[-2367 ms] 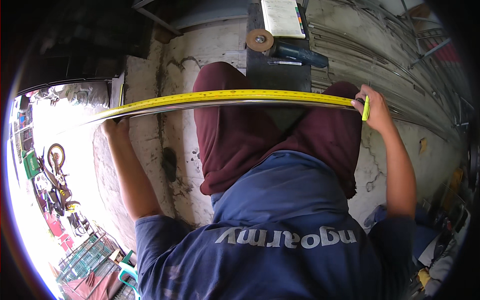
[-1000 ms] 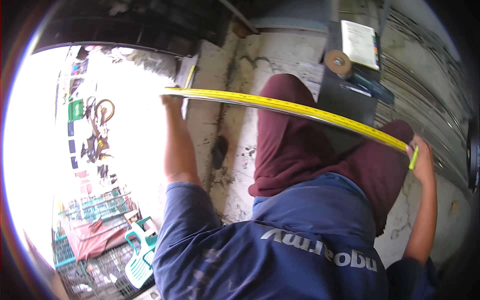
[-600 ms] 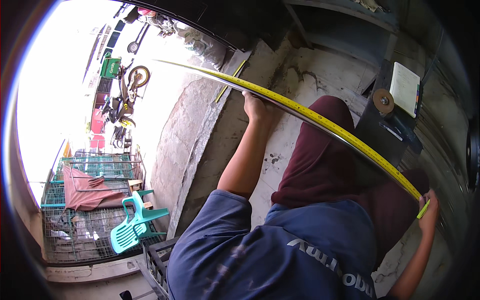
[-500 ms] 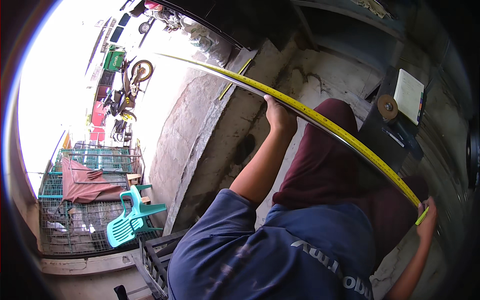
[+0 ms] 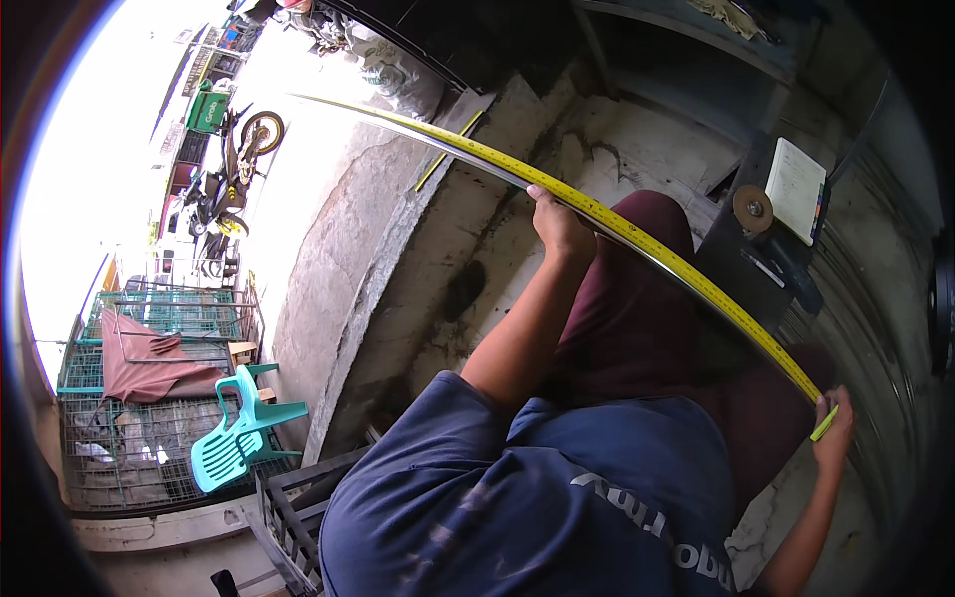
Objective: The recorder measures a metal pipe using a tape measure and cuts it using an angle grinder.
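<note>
While the yellow tape measure blade (image 5: pixel 637 239) runs in a long arc from upper left down to lower right across the frame, it passes over the person's dark red trousers (image 5: pixel 637 318) and the concrete step (image 5: pixel 438 259) below; left hand (image 5: pixel 559 227) has its grip closed on the blade near mid-span, fingers curled over the top edge; right hand (image 5: pixel 834 436) pinches the lower end, grip clamped on a small green-yellow piece (image 5: pixel 824 423) at the blade's end, can't tell if that's the case or a tab; far end of blade reaches toward the bright street, tip washed out; just right of the blade sits a dark metal stand (image 5: pixel 766 269) with a round brown disc (image 5: pixel 753 209) and a white notepad (image 5: pixel 796 189) on it; corrugated metal shutter (image 5: pixel 875 298) further right; lower left, well apart, a teal plastic chair (image 5: pixel 239 438), wire cages (image 5: pixel 149 438) and a parked motorbike (image 5: pixel 234 169) out in the sun
</note>
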